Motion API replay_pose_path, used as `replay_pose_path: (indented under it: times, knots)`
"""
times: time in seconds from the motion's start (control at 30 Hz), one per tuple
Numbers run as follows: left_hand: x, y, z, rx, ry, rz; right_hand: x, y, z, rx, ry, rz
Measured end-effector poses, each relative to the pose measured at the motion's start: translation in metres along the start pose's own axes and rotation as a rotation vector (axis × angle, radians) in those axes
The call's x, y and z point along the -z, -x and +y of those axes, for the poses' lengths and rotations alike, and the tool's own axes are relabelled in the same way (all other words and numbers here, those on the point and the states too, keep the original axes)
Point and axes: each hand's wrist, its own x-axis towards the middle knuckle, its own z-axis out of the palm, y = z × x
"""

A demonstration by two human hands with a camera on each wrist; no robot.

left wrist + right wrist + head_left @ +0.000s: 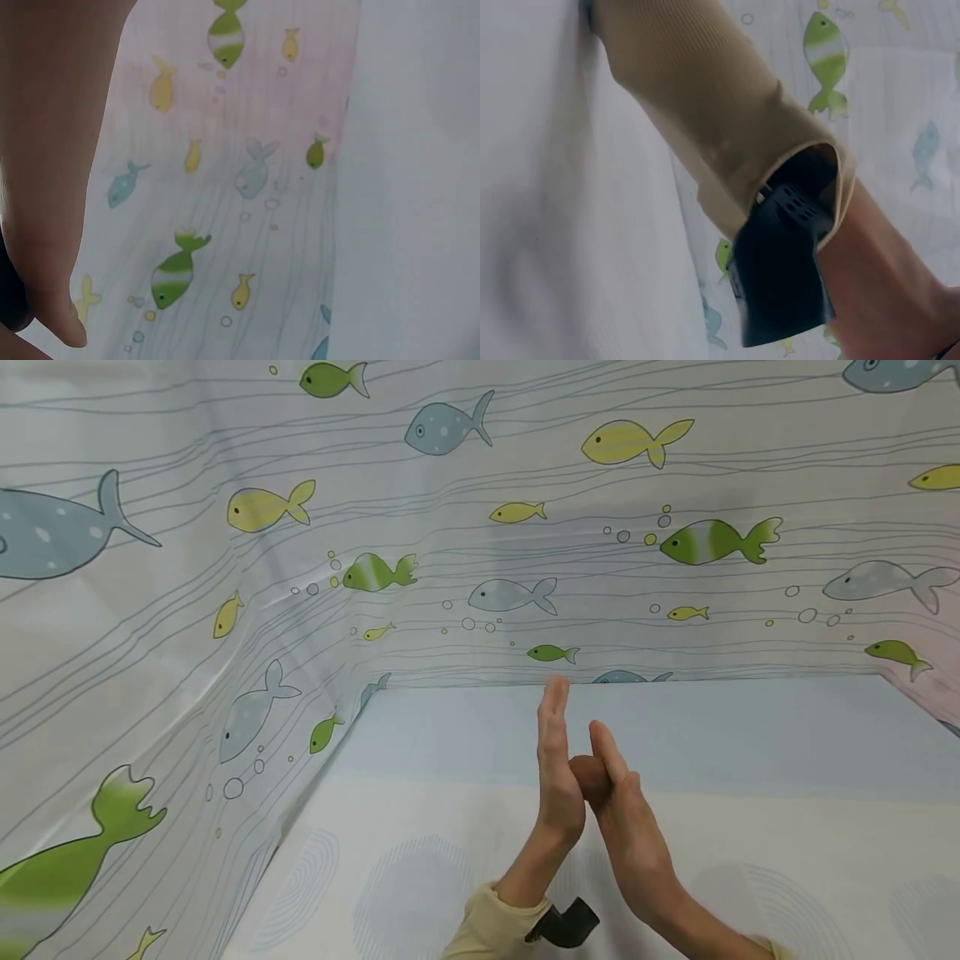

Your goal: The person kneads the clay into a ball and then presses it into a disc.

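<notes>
Both flat, straight-fingered, left hand (558,768) and right hand (618,793) press a brown ball (587,774) between palms, likely rolling it; next needs steady pressure.

We see a broad flat surface covered by a smooth cloth (450,827); its far band, along the far edge, is plain pale blue (750,735); nearer to us the cloth turns cream, printed with faint grey-blue rings of curved lines (408,893); one such ring sits toward the left edge, others toward the right edge; the far edge and left edge meet at a corner where a white fish-printed curtain (225,610) comes down to the surface; we can make out no loose object lying directly on the cloth.
</notes>
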Motion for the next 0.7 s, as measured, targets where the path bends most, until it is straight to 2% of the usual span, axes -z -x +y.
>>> replay_pose_path:
  times: [0.17, 0.37, 0.47, 0.57, 0.7]
  knots:
    - [-0.008, 0.006, -0.004, 0.014, 0.018, -0.079, 0.006, -0.005, -0.003, 0.015, -0.007, 0.038]
    - [-0.017, 0.013, -0.002, -0.010, -0.013, -0.185, 0.013, -0.009, -0.006, -0.083, -0.059, 0.129]
    - [-0.020, 0.016, 0.001, -0.026, -0.043, -0.235, 0.016, -0.012, -0.005, -0.100, -0.069, 0.175]
    - [-0.021, 0.017, 0.004, -0.030, -0.053, -0.270, 0.018, -0.013, -0.002, -0.103, -0.038, 0.226]
    - [-0.020, 0.017, 0.004, -0.038, -0.021, -0.299, 0.020, -0.014, 0.003, -0.132, 0.023, 0.284]
